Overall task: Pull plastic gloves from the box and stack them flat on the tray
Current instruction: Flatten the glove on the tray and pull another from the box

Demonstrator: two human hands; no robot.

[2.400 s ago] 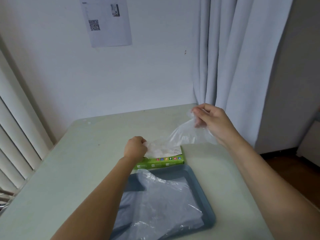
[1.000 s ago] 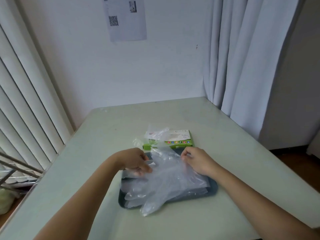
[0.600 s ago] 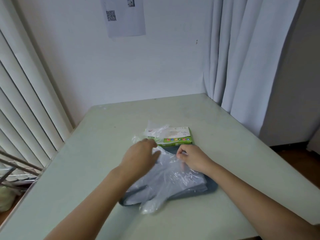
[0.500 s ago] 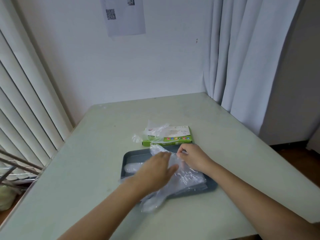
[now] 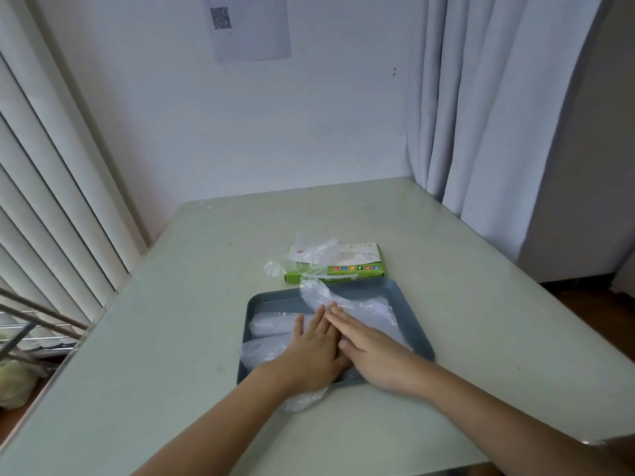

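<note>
Two bare hands lay side by side, palms down, on a stack of thin clear plastic gloves (image 5: pixel 365 309) that filled a shallow rectangular grey-blue plastic tray (image 5: pixel 275 299). The left hand (image 5: pixel 314 352) was spread flat with its fingers straight and slightly apart, pressing on the middle of the stack and gripping nothing. The right hand (image 5: pixel 372 355) was flat as well, its fingers straight and held together, angled toward the left hand so that the two touched along their inner edges; it also only pressed on the plastic. Part of one glove spilled over the tray's near rim onto the pale green tabletop (image 5: pixel 171 338), and a crumpled end rose at the tray's far side. Just beyond the tray, touching or nearly touching its far rim, sat a flat green-and-white cardboard glove box (image 5: pixel 359 269), with a loose clear glove (image 5: pixel 309 253) sticking up from its top opening. White vertical blinds (image 5: pixel 51 166) hung at the left, a white curtain (image 5: pixel 481 115) at the right, and a white paper sheet with a QR code (image 5: pixel 252 25) was fixed to the wall behind.
</note>
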